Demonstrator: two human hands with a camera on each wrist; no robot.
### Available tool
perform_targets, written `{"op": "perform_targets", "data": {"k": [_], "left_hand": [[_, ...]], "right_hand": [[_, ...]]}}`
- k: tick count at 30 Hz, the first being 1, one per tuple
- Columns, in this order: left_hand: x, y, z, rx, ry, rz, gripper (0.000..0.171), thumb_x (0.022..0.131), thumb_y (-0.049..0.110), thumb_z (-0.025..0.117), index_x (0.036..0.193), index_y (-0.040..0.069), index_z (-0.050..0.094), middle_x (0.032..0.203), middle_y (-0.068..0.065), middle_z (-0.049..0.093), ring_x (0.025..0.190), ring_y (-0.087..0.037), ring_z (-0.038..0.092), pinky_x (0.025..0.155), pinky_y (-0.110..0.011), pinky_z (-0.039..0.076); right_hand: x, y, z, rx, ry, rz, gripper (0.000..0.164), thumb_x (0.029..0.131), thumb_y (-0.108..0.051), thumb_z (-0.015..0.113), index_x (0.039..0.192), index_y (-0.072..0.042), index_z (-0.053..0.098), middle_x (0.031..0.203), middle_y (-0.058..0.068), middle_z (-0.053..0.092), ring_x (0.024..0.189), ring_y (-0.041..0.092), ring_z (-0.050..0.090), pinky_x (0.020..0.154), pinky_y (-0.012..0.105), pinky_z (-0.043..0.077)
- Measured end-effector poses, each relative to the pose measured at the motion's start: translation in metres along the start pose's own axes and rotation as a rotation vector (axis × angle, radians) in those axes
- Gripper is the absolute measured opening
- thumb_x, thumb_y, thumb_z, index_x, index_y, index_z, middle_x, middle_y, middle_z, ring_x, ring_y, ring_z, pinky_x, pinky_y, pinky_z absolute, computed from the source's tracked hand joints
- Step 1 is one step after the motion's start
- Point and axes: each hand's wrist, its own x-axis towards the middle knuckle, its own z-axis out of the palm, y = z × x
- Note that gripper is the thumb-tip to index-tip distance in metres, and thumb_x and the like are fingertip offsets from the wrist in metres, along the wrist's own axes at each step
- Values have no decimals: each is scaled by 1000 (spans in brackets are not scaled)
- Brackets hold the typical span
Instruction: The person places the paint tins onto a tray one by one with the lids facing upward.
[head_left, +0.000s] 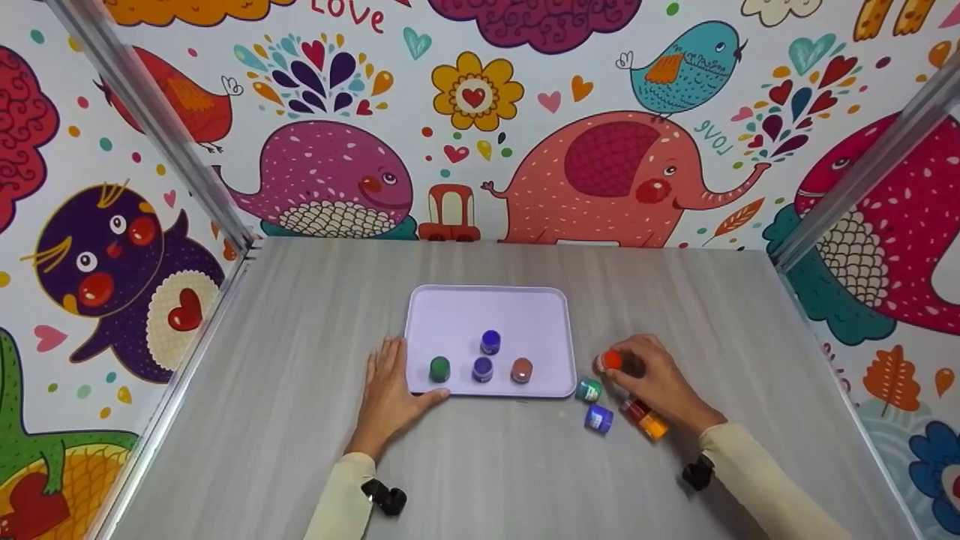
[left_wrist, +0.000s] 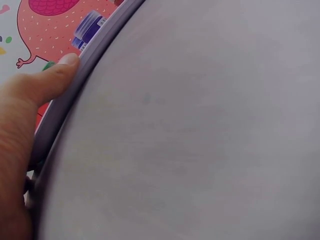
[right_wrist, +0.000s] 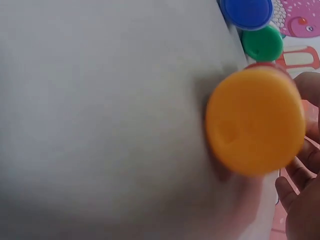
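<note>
My left hand (head_left: 388,401) lies at the near left corner of a lilac tray (head_left: 450,311). Its fingers stretch along the left side, and the thumb rests on the front rim, as the left wrist view also shows. On the tray stand small paint jars: a green one (head_left: 439,369), a purple-blue one (head_left: 483,369), another blue one (head_left: 490,342) behind it and a brown one (head_left: 522,370). Right of the tray, my right hand (head_left: 660,379) pinches a paint jar with a red-orange lid (head_left: 613,360) between thumb and fingers. Its lower part is partly hidden.
Beside the right hand, a green paint jar (head_left: 589,389), a blue jar (head_left: 598,418), a dark red jar (head_left: 634,409) and an orange-yellow jar (head_left: 653,427) lie on the grey table (head_left: 495,465). A patterned wall (head_left: 465,165) rises behind the table.
</note>
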Motion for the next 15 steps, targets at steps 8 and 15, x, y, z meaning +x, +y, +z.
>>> {"op": "perform_targets", "data": {"k": [8, 15], "left_hand": [[0, 2, 0, -14, -14, -9, 131, 80, 66, 89, 168, -11, 29, 172, -34, 34, 165, -51, 20, 136, -64, 3], [0, 1, -2, -11, 1, -3, 130, 81, 66, 89, 167, -11, 30, 171, -33, 37, 165, -51, 23, 136, -65, 4]], "right_hand": [[15, -17, 6, 11, -89, 22, 27, 98, -21, 87, 123, -26, 78, 125, -2, 62, 121, 20, 54, 107, 31, 53], [31, -30, 17, -10, -144, -19, 28, 98, -26, 88, 124, -24, 78, 121, -5, 64, 122, 19, 52, 108, 45, 54]]}}
